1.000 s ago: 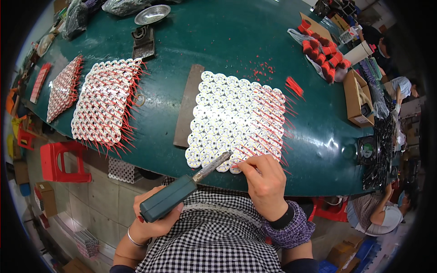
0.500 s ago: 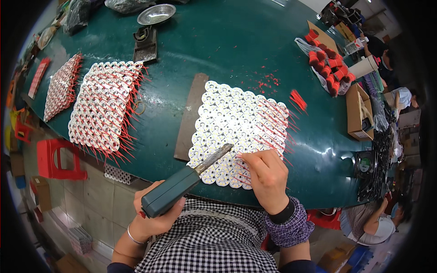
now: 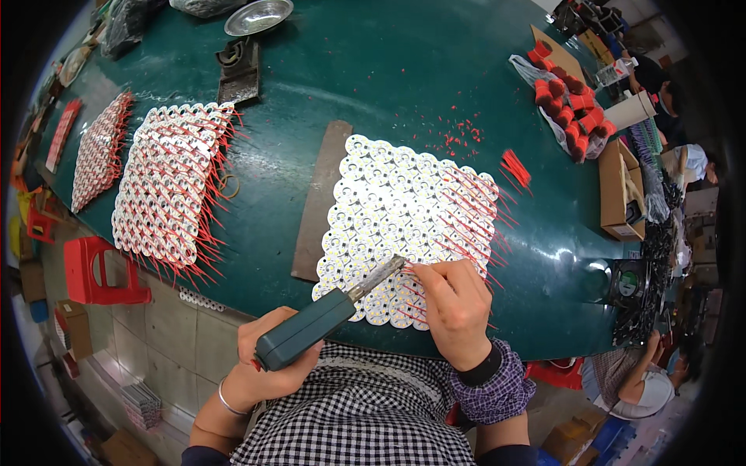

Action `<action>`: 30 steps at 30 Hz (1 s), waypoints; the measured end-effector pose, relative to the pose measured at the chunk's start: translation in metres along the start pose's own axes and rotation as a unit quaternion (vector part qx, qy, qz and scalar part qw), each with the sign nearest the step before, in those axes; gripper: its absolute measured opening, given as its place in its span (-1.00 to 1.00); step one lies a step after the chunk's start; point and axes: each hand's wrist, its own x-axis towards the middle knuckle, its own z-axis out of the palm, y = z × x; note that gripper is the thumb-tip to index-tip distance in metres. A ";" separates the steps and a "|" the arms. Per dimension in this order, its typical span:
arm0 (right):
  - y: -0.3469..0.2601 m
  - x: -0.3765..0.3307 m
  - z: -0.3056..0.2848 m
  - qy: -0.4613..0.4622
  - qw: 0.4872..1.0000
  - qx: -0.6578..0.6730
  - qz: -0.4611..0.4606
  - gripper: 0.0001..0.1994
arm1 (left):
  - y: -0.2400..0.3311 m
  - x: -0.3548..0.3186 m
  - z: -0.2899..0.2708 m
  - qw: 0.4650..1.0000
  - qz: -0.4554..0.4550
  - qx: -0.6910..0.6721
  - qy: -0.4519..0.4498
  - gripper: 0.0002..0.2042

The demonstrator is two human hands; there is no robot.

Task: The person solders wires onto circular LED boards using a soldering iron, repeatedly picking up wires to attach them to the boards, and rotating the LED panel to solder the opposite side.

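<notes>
My left hand [image 3: 255, 379] is wrapped round the dark green handle of a soldering iron [image 3: 309, 329]. Its metal tip points up and right over a panel of round white LED boards [image 3: 381, 194], right by my right fingertips. With thumb and forefinger, my right hand [image 3: 460, 314] pinches a thin red wire [image 3: 409, 269] at the panel's surface. More red wires [image 3: 466, 211] stick out from the boards along the panel's right side. The exact contact between tip, wire and board is too small to tell.
A brown strip [image 3: 322, 206] lies left of the panel. Wired panels [image 3: 167, 186] rest farther left. Beyond are a soldering stand [image 3: 239, 74] and metal dish [image 3: 259, 17]. A red wire bundle [image 3: 515, 169], red spools [image 3: 571, 109] and cardboard box [image 3: 618, 190] are at right.
The soldering iron has moved a little to the right, its tip now closer to my right fingertips. My right hand keeps its pinch in nearly the same place. The view has shifted slightly.
</notes>
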 end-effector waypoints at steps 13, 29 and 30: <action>0.000 0.000 0.001 -0.003 1.000 -0.008 -0.004 -0.73 | -0.010 -0.004 -0.002 0.997 0.069 0.035 0.012 -0.80; 0.005 0.004 -0.003 0.011 1.000 -0.021 0.014 -0.76 | 0.001 0.006 0.002 1.000 0.009 -0.005 0.017 -0.75; 0.006 0.003 -0.002 0.015 1.000 -0.019 0.015 -0.75 | 0.001 0.007 0.002 1.000 0.016 0.001 0.008 -0.76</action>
